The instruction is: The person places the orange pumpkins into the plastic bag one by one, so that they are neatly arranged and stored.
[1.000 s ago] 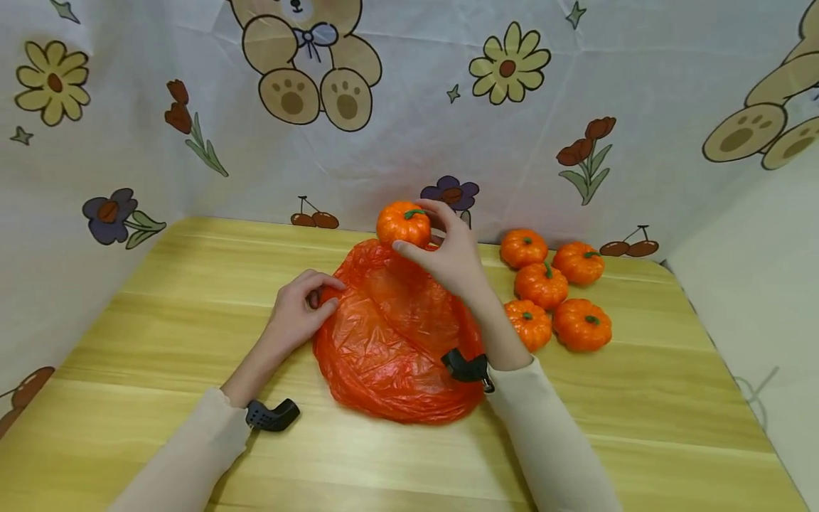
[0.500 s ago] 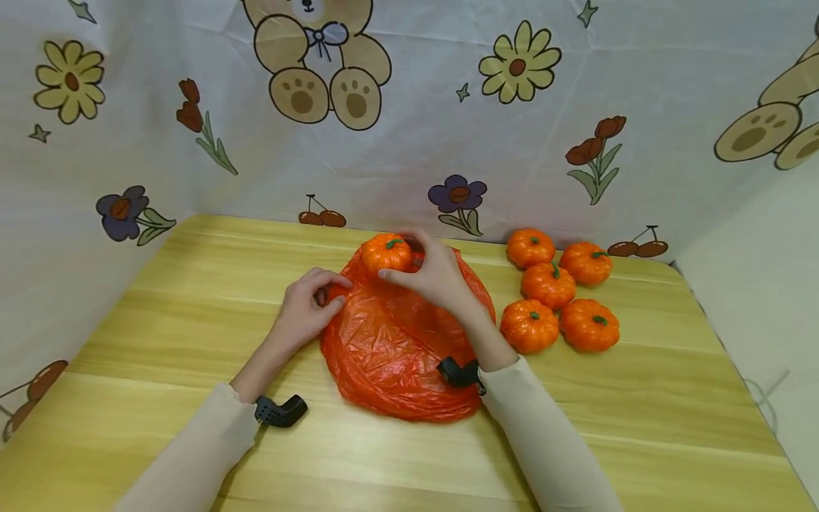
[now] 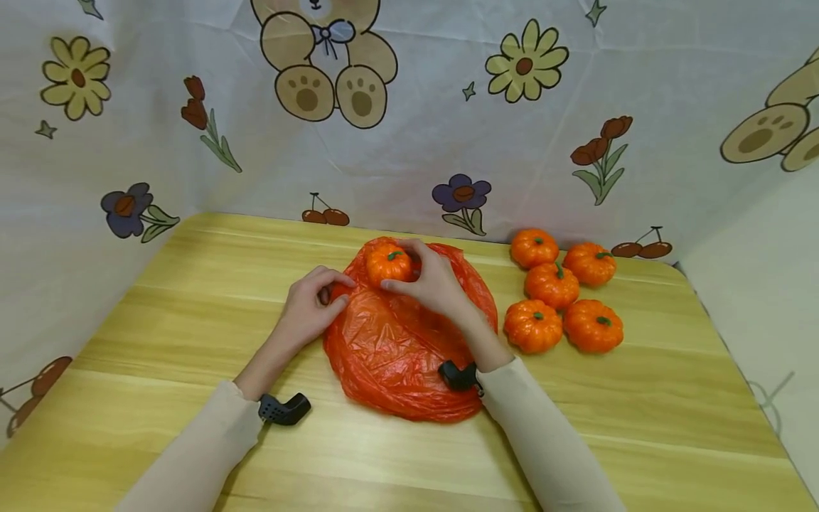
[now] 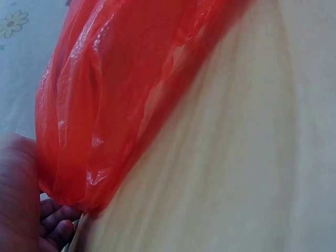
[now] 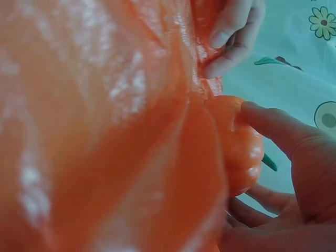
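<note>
A thin red plastic bag (image 3: 390, 355) lies spread with its mouth facing up in the head view. My left hand (image 3: 312, 306) pinches its left rim between thumb and fingers; the left wrist view has the bag (image 4: 105, 105) bunched by that hand. My right hand (image 3: 431, 281) grips a small orange pumpkin (image 3: 388, 264) with a green stem, at the far side of the bag's mouth. Seen from the right wrist, the bag partly hides the pumpkin (image 5: 239, 147), and my right thumb lies against its side. Whether the pumpkin touches the bag's bottom, I cannot tell.
Several more orange pumpkins (image 3: 552, 286) sit in a cluster on the wooden table (image 3: 652, 398), right of the bag. Behind the table hangs a printed cloth (image 3: 409, 149) with bears and flowers. A small black device is at each wrist.
My right hand has lowered the pumpkin from above the bag's far rim into its mouth. My left hand keeps its place on the left rim. The head view has shifted slightly.
</note>
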The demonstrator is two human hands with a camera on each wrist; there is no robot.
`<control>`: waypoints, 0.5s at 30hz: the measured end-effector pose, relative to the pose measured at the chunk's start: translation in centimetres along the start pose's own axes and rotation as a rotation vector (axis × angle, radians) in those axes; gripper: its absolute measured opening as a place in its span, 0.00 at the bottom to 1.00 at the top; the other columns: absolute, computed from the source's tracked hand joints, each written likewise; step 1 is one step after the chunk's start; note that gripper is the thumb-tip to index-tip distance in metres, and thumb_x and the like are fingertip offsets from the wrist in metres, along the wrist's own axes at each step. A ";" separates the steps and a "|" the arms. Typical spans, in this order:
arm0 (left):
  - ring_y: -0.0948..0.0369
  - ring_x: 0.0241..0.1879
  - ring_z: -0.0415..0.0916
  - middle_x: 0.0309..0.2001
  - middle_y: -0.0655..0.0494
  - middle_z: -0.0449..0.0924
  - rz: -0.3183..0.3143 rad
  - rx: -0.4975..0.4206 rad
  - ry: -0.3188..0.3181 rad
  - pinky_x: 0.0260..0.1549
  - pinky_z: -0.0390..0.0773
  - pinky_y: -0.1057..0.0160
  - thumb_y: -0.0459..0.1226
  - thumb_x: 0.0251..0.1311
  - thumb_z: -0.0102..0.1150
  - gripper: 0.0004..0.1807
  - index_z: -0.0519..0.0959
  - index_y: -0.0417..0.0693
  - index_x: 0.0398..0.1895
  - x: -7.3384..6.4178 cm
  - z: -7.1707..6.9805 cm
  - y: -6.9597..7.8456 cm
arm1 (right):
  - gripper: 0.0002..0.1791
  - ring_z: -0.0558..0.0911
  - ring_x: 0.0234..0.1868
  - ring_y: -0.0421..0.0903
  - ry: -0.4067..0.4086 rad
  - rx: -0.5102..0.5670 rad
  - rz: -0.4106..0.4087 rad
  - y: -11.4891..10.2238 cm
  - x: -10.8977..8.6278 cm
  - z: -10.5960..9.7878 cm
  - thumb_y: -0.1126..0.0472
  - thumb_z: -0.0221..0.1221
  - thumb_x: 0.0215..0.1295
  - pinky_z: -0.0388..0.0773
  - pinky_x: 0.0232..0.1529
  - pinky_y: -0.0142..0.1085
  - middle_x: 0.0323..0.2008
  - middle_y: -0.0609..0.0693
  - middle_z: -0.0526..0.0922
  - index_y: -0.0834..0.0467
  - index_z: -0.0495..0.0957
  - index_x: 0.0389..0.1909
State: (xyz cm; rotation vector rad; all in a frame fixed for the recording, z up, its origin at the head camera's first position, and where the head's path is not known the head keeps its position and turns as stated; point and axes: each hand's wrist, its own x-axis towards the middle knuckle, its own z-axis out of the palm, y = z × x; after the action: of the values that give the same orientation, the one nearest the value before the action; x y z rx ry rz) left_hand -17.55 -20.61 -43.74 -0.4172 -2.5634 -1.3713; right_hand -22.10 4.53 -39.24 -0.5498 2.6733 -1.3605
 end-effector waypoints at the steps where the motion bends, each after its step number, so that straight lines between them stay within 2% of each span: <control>1: 0.56 0.30 0.68 0.34 0.52 0.75 -0.001 0.001 0.000 0.29 0.67 0.63 0.29 0.61 0.67 0.12 0.88 0.50 0.45 0.0 0.0 0.1 | 0.43 0.79 0.67 0.53 -0.002 -0.006 0.000 0.0 0.0 0.0 0.50 0.75 0.62 0.78 0.67 0.49 0.70 0.53 0.76 0.55 0.68 0.75; 9: 0.56 0.30 0.68 0.34 0.52 0.75 -0.008 -0.002 -0.001 0.29 0.67 0.64 0.29 0.61 0.67 0.12 0.88 0.50 0.45 0.0 0.0 0.1 | 0.46 0.75 0.71 0.54 -0.002 -0.060 -0.003 -1.3 -0.6 -1.1 0.45 0.74 0.63 0.73 0.70 0.53 0.73 0.53 0.74 0.53 0.66 0.78; 15: 0.56 0.30 0.68 0.34 0.52 0.76 -0.008 -0.001 -0.001 0.30 0.67 0.64 0.29 0.62 0.67 0.11 0.88 0.50 0.45 -0.1 -0.1 0.1 | 0.41 0.73 0.74 0.54 0.069 -0.025 -0.045 -3.1 -1.8 -2.4 0.46 0.73 0.65 0.70 0.73 0.55 0.73 0.53 0.74 0.50 0.68 0.76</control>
State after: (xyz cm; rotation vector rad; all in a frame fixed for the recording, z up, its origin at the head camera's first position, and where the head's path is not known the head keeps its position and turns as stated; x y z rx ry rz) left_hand -17.45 -20.64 -43.67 -0.4082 -2.5684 -1.3755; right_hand -20.16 5.32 -35.44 -0.5789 2.7518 -1.3841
